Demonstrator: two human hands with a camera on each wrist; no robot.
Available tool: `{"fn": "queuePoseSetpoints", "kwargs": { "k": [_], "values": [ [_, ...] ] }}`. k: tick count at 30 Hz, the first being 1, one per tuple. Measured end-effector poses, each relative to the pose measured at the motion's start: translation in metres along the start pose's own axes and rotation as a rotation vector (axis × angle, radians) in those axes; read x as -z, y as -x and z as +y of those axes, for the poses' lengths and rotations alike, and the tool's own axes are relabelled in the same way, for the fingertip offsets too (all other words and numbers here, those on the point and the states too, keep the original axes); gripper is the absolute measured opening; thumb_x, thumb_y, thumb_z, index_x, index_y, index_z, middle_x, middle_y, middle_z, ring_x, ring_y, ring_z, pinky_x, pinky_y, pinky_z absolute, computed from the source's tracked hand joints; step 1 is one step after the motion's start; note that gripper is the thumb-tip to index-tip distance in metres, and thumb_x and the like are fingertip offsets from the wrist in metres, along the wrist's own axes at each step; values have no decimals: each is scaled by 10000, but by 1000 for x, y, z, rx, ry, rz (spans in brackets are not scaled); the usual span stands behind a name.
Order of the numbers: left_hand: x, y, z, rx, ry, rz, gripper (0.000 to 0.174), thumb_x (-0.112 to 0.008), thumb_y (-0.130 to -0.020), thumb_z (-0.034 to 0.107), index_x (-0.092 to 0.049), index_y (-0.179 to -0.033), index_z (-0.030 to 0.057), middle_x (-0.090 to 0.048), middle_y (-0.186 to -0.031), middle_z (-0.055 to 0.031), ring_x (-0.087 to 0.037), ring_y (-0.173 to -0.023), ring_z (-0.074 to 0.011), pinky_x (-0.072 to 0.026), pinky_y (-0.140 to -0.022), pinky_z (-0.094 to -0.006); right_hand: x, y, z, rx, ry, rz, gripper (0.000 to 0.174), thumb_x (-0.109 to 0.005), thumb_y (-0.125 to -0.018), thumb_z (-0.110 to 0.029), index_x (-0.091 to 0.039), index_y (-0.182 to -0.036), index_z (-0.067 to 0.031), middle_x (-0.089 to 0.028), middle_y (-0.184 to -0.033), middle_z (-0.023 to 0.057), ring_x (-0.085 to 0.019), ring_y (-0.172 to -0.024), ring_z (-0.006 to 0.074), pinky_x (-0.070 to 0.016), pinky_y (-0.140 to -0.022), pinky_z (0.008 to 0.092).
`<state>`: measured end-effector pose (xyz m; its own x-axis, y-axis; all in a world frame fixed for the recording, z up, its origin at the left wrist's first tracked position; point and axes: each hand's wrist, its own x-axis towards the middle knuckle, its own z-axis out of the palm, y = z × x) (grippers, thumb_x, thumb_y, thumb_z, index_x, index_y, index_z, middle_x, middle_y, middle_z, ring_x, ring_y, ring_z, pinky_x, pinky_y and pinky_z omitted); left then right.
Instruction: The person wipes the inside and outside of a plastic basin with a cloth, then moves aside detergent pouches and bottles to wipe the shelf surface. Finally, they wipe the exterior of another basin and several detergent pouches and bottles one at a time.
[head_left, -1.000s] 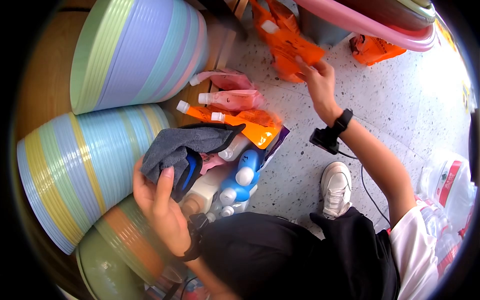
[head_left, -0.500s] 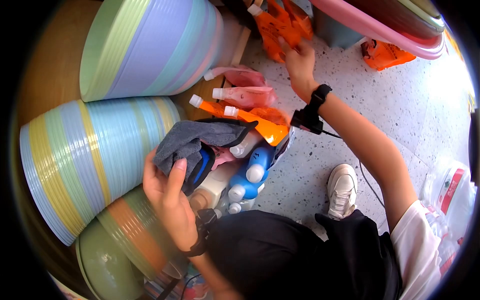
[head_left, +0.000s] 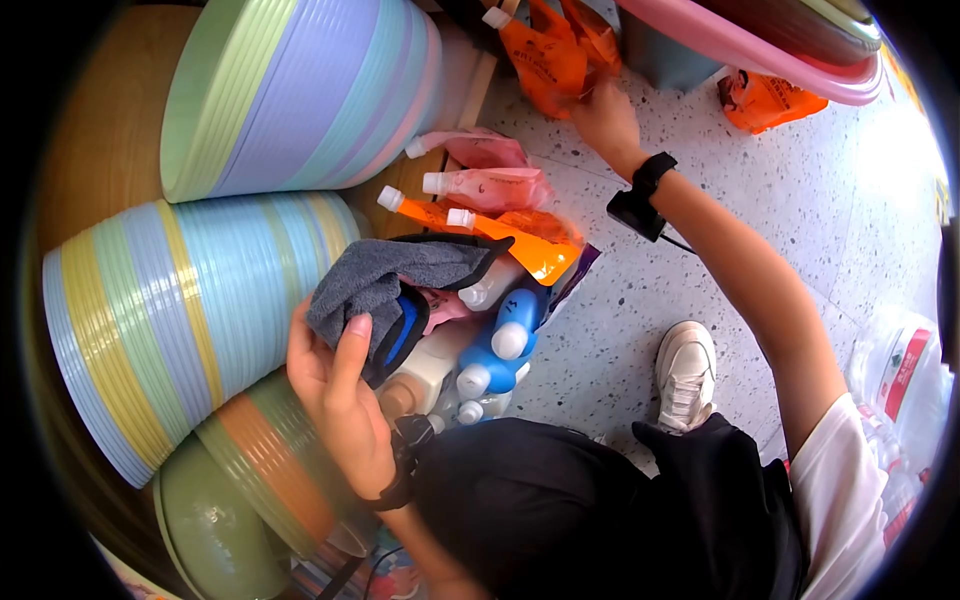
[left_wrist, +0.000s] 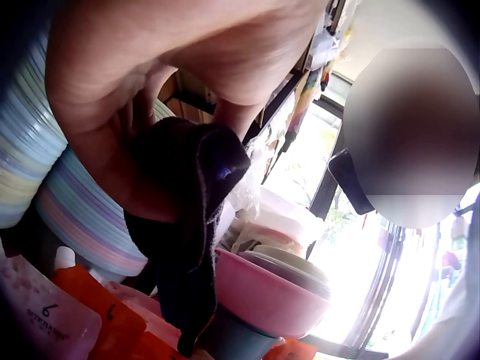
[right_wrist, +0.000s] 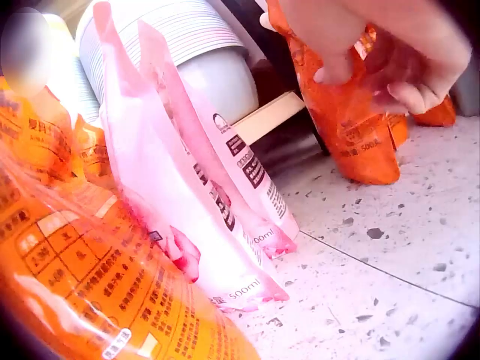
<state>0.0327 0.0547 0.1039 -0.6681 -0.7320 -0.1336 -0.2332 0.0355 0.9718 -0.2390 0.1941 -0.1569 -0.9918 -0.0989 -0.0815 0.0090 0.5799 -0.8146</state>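
In the head view, the left hand (head_left: 345, 420) pinched a grey cloth (head_left: 395, 275) toward nine o'clock, while the right hand (head_left: 608, 118), its grip impossible to tell, met an orange pouch (head_left: 543, 65) near twelve o'clock.

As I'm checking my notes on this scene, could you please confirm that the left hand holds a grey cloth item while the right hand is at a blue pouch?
Not quite: the pouch at the right hand is orange, as the head view shows. The left hand does hold the grey cloth item.
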Motion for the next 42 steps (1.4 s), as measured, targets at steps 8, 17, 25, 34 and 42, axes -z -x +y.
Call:
{"fn": "queuePoseSetpoints", "kwargs": {
  "k": [8, 17, 25, 34, 42],
  "values": [
    [-6, 2, 0, 7, 25, 21, 423, -688, -868, 43, -563, -1261, -52, -618, -1151, -97, -560, -1080, -173, -394, -1009, -308, -19, -11, 10, 113, -140, 54, 565, -767, -835, -359, -532, -1211, -8, -712, -1025, 193, -685, -991, 366, -533, -874, 432],
    [1, 3, -2, 6, -6, 44, 403, -686, -867, 49, -572, -1241, -50, -619, -1132, -89, -566, -1049, -169, -406, -985, -304, 45, 43, 24, -185, -863, -276, 522, -662, -885, 31, -420, -1342, -32, -585, -1341, 167, -578, -1235, 201, -517, -985, 327],
    [-5, 1, -2, 18, -9, 23, 401, -677, -872, 56, -574, -1246, -44, -614, -1150, -89, -559, -1069, -175, -392, -998, -301, 198, 45, 131, 102, -73, 702, 968, -888, -746, -413, -319, -1406, 9, -363, -1351, 151, -418, -1277, 266, -477, -1001, 385],
    [-14, -1, -1, 17, -30, -16, 402, -679, -872, 63, -578, -1247, -42, -611, -1165, -94, -558, -1081, -177, -398, -996, -307, 235, -10, 154, -12, -321, 402, 1039, -865, -761, -442, -267, -1504, -30, -445, -1460, 217, -444, -1360, 330, -385, -1139, 423],
    [-15, 0, -2, 16, -6, 33, 400, -681, -874, 68, -580, -1246, -38, -612, -1167, -93, -569, -1070, -181, -406, -990, -309, 241, -34, 156, 141, -320, 292, 601, -794, -859, -353, -562, -1317, -40, -654, -1216, 108, -595, -1145, 204, -465, -1005, 362]
  ]
}}
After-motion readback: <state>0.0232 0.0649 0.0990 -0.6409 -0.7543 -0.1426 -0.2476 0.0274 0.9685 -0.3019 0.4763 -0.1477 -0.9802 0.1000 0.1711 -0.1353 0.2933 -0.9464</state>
